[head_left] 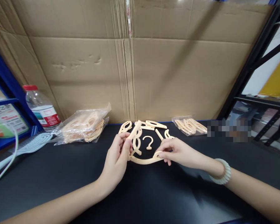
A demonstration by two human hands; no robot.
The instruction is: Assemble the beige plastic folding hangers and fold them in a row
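Observation:
Beige plastic pieces of a clothes hanger are between my hands, over a black table. My left hand (121, 149) is closed on an upright hanger piece, thumb toward me. From there a long curved hanger arm (144, 161) runs to the right. My right hand (175, 151) pinches that arm's far end, next to its rounded loop. Whether the two pieces are joined is hidden by my left fingers. Behind them a loose hanger hook (148, 141) lies on the table. Further loose hanger parts (156, 124) lie in an arc beyond, partly covered by my hands.
Clear bags of hanger parts lie at the back left (84, 126) and back right (190, 126). A red-capped bottle (43, 109), a pale hairbrush (35, 144) and a white cable (16, 141) are on the left. Cardboard (84, 68) walls the back; black shelving (238, 74) stands right.

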